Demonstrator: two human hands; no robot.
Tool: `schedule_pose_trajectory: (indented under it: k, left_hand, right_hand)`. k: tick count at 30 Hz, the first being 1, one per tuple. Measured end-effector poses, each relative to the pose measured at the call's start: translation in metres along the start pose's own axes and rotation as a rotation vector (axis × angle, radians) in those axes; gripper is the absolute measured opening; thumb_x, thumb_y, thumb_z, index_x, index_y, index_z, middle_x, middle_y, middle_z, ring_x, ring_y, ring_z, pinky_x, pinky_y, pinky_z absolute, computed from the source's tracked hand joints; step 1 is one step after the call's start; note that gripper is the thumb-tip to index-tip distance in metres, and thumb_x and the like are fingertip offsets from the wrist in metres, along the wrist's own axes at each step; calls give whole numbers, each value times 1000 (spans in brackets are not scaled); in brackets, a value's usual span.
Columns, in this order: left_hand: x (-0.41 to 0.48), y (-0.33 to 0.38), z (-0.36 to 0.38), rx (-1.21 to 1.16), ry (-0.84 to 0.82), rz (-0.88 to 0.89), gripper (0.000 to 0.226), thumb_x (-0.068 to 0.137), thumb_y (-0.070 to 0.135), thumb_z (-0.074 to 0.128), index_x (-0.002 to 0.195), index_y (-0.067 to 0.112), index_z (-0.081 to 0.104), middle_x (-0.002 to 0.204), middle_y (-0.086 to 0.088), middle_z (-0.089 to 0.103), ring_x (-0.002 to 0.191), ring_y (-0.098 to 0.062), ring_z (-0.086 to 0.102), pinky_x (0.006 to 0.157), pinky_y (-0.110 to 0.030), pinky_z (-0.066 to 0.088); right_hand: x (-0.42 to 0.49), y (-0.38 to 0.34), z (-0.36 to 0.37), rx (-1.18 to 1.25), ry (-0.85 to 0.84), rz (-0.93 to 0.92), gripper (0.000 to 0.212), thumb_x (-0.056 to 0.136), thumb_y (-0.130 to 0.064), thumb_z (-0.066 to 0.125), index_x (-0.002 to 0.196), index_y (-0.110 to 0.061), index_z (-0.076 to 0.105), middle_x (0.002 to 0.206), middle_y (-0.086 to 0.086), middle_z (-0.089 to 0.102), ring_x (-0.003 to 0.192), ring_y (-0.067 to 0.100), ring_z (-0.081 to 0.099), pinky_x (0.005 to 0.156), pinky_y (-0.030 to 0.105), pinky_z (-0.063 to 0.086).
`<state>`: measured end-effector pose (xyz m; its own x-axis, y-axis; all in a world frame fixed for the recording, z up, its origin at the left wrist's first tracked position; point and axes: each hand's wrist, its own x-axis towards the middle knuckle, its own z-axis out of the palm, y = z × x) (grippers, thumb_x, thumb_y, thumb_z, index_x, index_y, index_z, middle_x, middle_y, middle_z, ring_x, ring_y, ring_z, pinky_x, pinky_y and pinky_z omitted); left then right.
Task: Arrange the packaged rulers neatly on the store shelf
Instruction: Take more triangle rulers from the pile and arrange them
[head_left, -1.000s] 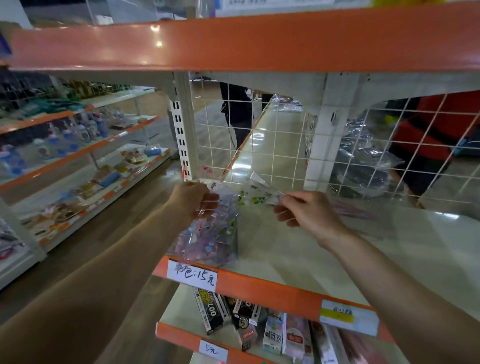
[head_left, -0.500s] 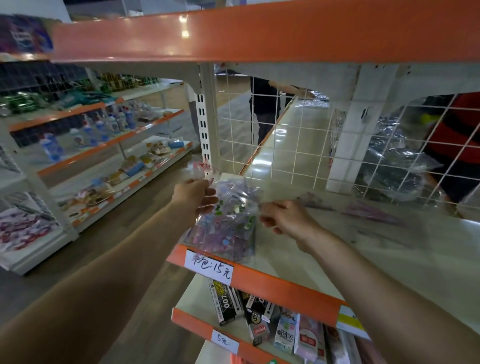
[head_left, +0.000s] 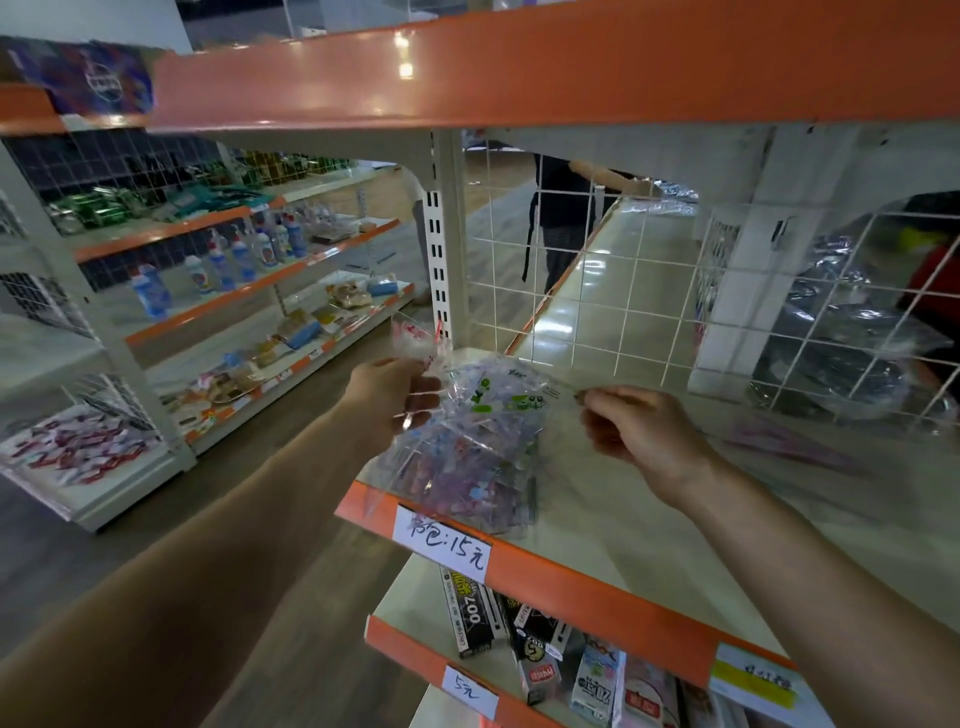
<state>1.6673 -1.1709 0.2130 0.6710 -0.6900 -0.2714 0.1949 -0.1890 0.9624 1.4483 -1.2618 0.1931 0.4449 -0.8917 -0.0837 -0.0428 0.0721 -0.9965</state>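
1. A retail shop: an orange-edged metal shelf (head_left: 597, 608) in stacked tiers, backed by a white wire grid (head_left: 584, 291).
2. A handwritten price label (head_left: 441, 543) reading "15元" sits on the shelf's front edge near its left corner; a second label (head_left: 470, 686), "5元", marks the tier below.
3. Packaged rulers (head_left: 467, 457) lie at that corner, with boxed goods (head_left: 470, 616) beneath.
4. Across the aisle, bottles (head_left: 244, 257) line a second rack (head_left: 208, 312).

Head camera, forward-down, close over shelf (head_left: 649, 545); edges seemingly warped.
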Motion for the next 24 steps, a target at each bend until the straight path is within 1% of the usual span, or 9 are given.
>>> schedule_pose_trajectory:
  k: [3, 6, 10, 13, 16, 18, 20, 21, 24]
  left_hand:
    - [-5, -2, 15, 19, -126, -8, 10, 95, 16, 53, 93, 10, 61, 78, -6, 67, 65, -18, 61, 60, -28, 48]
    - [-10, -1, 34, 9, -262, -19, 16, 94, 21, 55, 101, 8, 62, 83, -7, 70, 67, -18, 64, 59, -29, 50]
    - [-19, 4, 58, -57, -372, -14, 16, 94, 24, 54, 92, 10, 62, 81, -7, 67, 62, -15, 63, 57, -26, 49]
    - [-26, 4, 75, -15, -418, 40, 9, 91, 17, 58, 92, 10, 64, 86, -7, 68, 66, -15, 63, 61, -27, 49]
    - [-35, 6, 96, 30, -435, 89, 6, 91, 8, 57, 91, 10, 63, 81, -4, 69, 66, -14, 61, 63, -25, 49]
    - [-40, 10, 113, 45, -458, 119, 6, 91, 8, 57, 90, 12, 62, 76, -1, 70, 63, -12, 62, 60, -23, 49]
    - [-45, 14, 129, 56, -487, 143, 6, 91, 10, 58, 88, 14, 62, 71, 3, 70, 59, -9, 63, 55, -20, 49]
    - [-48, 16, 138, 62, -497, 149, 7, 91, 11, 58, 86, 15, 62, 69, 4, 70, 58, -8, 63, 55, -19, 49]
    - [-58, 16, 167, 103, -505, 135, 10, 90, 12, 60, 81, 17, 61, 66, 5, 70, 57, -8, 63, 58, -22, 49]
  right_hand:
    - [-1, -5, -9, 80, 3, 1, 14, 92, -9, 57, 85, -11, 68, 66, 1, 64, 57, 9, 57, 57, 20, 47]
    - [-3, -9, -21, 112, 17, -16, 14, 92, -9, 58, 86, -13, 70, 69, 1, 67, 61, 10, 60, 57, 19, 48]
    - [-8, -13, -44, 119, 50, -24, 16, 92, -8, 57, 85, -15, 70, 74, 3, 69, 65, 10, 63, 60, 20, 49]
    - [-14, -15, -65, 109, 73, -16, 16, 92, -8, 57, 87, -15, 70, 74, 1, 70, 64, 6, 65, 61, 21, 49]
    - [-22, -22, -92, 23, 49, -13, 15, 93, -8, 56, 96, -11, 70, 74, -1, 70, 66, 5, 64, 60, 19, 50]
    - [-26, -29, -114, -75, 57, -47, 14, 92, -9, 57, 99, -11, 70, 76, -2, 70, 66, 5, 64, 61, 17, 52]
    - [-29, -36, -134, -161, 91, -90, 13, 91, -9, 60, 99, -12, 70, 76, -1, 69, 67, 6, 62, 67, 20, 53]
    - [-30, -38, -144, -194, 112, -111, 13, 91, -9, 60, 99, -11, 70, 75, -1, 69, 67, 5, 61, 67, 19, 52]
    - [-39, -40, -172, -341, 190, -184, 19, 88, -7, 63, 106, -8, 70, 79, -1, 67, 65, 2, 58, 58, 9, 47]
